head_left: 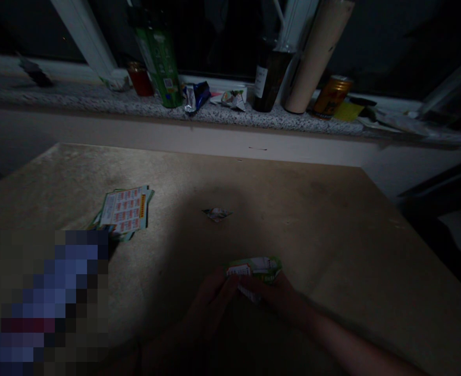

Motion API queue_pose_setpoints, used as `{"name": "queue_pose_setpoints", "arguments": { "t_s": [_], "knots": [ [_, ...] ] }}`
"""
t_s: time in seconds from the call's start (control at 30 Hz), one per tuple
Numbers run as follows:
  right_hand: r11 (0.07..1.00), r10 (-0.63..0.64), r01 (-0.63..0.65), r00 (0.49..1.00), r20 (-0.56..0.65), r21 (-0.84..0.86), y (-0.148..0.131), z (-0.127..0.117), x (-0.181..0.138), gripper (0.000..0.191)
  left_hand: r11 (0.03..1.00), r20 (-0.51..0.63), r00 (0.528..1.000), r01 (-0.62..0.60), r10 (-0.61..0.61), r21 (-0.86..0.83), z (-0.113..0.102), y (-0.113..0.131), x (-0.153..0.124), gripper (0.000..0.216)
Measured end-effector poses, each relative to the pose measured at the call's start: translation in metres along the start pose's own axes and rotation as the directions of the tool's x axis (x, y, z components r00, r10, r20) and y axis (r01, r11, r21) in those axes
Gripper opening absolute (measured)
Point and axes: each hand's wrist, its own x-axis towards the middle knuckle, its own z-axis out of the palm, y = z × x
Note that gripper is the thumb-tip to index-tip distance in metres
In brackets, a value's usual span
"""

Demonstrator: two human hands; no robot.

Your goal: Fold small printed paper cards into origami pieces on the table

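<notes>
Both hands meet low in the middle of the head view, over the near part of the table. A green and white printed piece of paper [258,265], bent or folded, is between them. My left hand [214,298] pinches its left side, thumb near the white printed panel. My right hand [283,298] grips its right side and lower edge. The dim light hides most of the fingers. Beyond the hands a small folded paper piece [217,214], roughly triangular, lies on the tabletop. Farther left rests a loose stack of printed sheets [124,211], slightly fanned.
The tan table [324,209] ends at a wall below a granite windowsill [222,116]. Along the sill stand a green bottle [160,68], a dark cup [267,81], a tall pale tube [317,57], a gold can [332,97] and crumpled wrappers. Pixelation covers the lower left.
</notes>
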Motion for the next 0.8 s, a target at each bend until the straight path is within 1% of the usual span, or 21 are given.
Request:
{"name": "queue_pose_setpoints", "arguments": {
  "t_s": [0.1, 0.2, 0.27, 0.37, 0.43, 0.5, 0.57, 0.6, 0.73, 0.8],
  "knots": [
    [1.0, -0.009, 0.009, 1.0, -0.002, -0.003, -0.001, 0.0, 0.0, 0.031, 0.999, -0.041, 0.998, 0.05, -0.049, 0.022, -0.001, -0.004, -0.001, 0.037],
    [1.0, -0.001, 0.001, 1.0, 0.016, 0.007, -0.003, 0.001, 0.0, 0.033, 0.999, 0.004, 0.999, 0.032, -0.032, 0.038, 0.001, -0.003, -0.002, 0.041],
    [1.0, -0.002, 0.002, 0.999, 0.033, 0.014, -0.004, 0.002, 0.0, 0.034, 0.999, 0.006, 0.999, 0.034, -0.034, 0.041, 0.004, 0.0, -0.003, 0.042],
    [1.0, -0.007, 0.007, 0.999, 0.031, 0.012, -0.006, 0.003, 0.0, 0.033, 0.997, -0.069, 0.996, 0.057, -0.054, 0.043, 0.007, 0.005, -0.006, 0.04],
    [1.0, -0.007, 0.007, 1.0, 0.026, -0.002, -0.006, 0.003, 0.0, 0.032, 0.998, -0.103, 0.994, 0.047, -0.042, 0.047, 0.007, 0.009, -0.006, 0.037],
    [1.0, -0.009, 0.009, 1.0, 0.026, -0.009, -0.005, 0.003, 0.0, 0.032, 0.998, -0.072, 0.997, 0.018, -0.014, 0.055, 0.007, 0.011, -0.004, 0.037],
    [1.0, -0.004, 0.004, 1.0, 0.026, 0.004, -0.001, 0.001, 0.0, 0.032, 0.999, -0.007, 1.0, 0.004, -0.004, 0.05, 0.006, 0.012, -0.002, 0.042],
    [1.0, 0.003, -0.003, 1.0, 0.024, 0.014, 0.001, 0.0, -0.001, 0.032, 1.0, -0.009, 1.0, 0.006, -0.006, 0.03, 0.005, 0.011, -0.001, 0.043],
    [0.999, 0.015, -0.016, 0.999, 0.047, 0.03, 0.005, -0.003, -0.001, 0.031, 0.998, -0.118, 0.992, 0.047, -0.052, -0.045, 0.004, 0.005, 0.001, 0.044],
    [0.999, 0.026, -0.027, 0.998, 0.049, 0.017, 0.004, -0.003, -0.001, 0.031, 0.997, -0.119, 0.99, 0.067, -0.072, -0.043, 0.002, 0.005, 0.001, 0.042]
  ]
}}
